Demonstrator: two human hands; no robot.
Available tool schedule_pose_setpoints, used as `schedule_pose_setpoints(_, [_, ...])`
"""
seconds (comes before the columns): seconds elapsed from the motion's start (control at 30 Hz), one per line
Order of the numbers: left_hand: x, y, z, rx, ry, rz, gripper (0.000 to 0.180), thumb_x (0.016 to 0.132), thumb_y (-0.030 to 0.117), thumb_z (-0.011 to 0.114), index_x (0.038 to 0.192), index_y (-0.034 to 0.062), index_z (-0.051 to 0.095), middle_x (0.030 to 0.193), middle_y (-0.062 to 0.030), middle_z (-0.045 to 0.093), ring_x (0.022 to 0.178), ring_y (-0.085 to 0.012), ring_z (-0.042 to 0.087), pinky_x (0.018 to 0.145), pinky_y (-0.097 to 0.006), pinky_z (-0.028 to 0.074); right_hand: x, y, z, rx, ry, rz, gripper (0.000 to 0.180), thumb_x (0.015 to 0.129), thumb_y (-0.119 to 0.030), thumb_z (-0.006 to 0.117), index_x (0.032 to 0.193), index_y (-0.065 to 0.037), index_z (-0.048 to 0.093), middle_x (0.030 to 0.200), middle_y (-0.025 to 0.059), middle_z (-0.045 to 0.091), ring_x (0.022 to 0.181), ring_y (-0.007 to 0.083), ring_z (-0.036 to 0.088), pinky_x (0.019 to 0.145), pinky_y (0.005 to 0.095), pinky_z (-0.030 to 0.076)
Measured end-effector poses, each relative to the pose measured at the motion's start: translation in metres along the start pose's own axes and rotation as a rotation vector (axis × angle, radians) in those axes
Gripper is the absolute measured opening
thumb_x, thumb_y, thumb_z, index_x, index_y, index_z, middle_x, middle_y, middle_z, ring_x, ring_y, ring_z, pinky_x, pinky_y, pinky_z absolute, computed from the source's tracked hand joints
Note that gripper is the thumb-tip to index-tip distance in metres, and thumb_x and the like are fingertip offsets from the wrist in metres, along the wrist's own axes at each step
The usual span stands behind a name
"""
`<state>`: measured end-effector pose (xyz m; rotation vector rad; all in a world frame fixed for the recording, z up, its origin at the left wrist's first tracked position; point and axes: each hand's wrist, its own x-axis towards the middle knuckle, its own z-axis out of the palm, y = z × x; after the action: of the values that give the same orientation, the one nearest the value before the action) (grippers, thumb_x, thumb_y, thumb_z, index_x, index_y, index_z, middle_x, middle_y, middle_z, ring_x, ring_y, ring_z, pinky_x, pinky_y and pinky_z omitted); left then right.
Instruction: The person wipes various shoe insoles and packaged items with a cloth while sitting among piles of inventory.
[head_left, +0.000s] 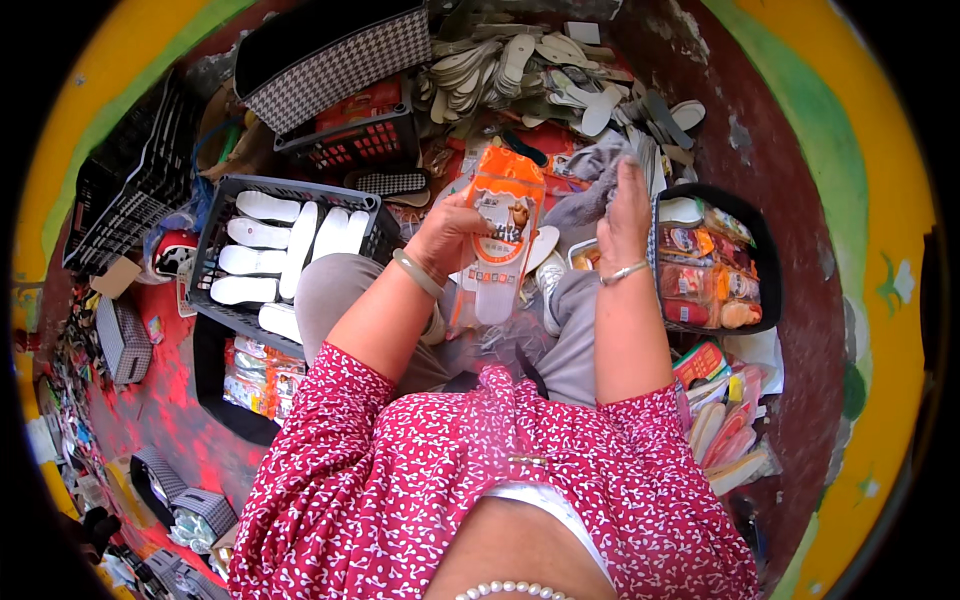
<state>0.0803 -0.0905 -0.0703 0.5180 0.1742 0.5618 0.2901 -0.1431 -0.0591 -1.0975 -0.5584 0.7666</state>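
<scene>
My left hand [446, 238] is closed on the edge of a clear plastic package [503, 215] with an orange printed top, held upright over my lap. A pale insole shape shows through its lower part. My right hand [627, 218] is raised edge-on to the right of the package, its fingers stretched out. Beside its palm lies a crumpled grey cloth [590, 190]; whether the two touch is hard to tell. A dark grey plastic basket [225, 215] to the left holds white insoles [298, 250] in rows. At the right, a black-lined basket [768, 262] contains several orange-and-clear packages [690, 280].
Loose insoles [480, 80] are heaped at the far side. A houndstooth-patterned box [340, 65] rests on a black crate [350, 145] at the far left. Bagged insoles [725, 425] lie near my right elbow. Another black-lined container [212, 375] with packages stands by my left elbow.
</scene>
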Motion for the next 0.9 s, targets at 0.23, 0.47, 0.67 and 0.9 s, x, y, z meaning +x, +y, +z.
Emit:
schedule_pose_setpoints(0.23, [-0.002,-0.009,0.000,-0.007,-0.002,-0.025,0.061,0.066,-0.010,0.042,0.126,0.0002,0.040,0.108,-0.0141,0.056,0.096,-0.0240,0.060,0.086,-0.036,0.049,-0.039,0.015,0.040,-0.623,-0.471,-0.591,0.030,0.085,-0.019,0.059,0.112,-0.007,0.054,0.107,0.0077,0.058,0.100,0.0241,0.056,0.085,0.0293,0.044])
schedule_pose_setpoints(0.47, [-0.004,-0.013,-0.008,0.017,-0.020,-0.103,0.061,0.067,-0.012,0.040,0.126,0.0011,0.039,0.109,-0.0139,0.056,0.097,-0.0244,0.060,0.085,-0.037,0.049,-0.036,0.014,0.045,-0.730,-0.340,-0.136,0.029,0.087,-0.027,0.057,0.106,-0.005,0.056,0.095,0.0120,0.062,0.084,0.0227,0.061,0.074,0.0307,0.047])
schedule_pose_setpoints(0.67, [-0.002,-0.006,0.002,-0.026,-0.030,-0.045,0.054,0.070,-0.007,0.042,0.124,-0.0004,0.041,0.111,-0.0165,0.057,0.098,-0.0275,0.059,0.087,-0.040,0.048,-0.009,0.025,0.008,-0.220,-0.056,0.148,0.035,0.091,-0.035,0.051,0.102,-0.003,0.058,0.091,0.0033,0.062,0.078,0.0099,0.054,0.068,0.0263,0.044])
schedule_pose_setpoints(0.9, [0.013,-0.016,-0.011,-0.103,0.126,0.002,0.037,0.092,0.018,0.042,0.125,0.0017,0.040,0.110,-0.0134,0.057,0.096,-0.0253,0.060,0.083,-0.040,0.050,-0.023,0.000,0.036,-0.474,-0.183,-0.415,0.029,0.088,-0.020,0.057,0.112,-0.005,0.053,0.098,0.0040,0.059,0.089,0.0119,0.055,0.077,0.0264,0.046])
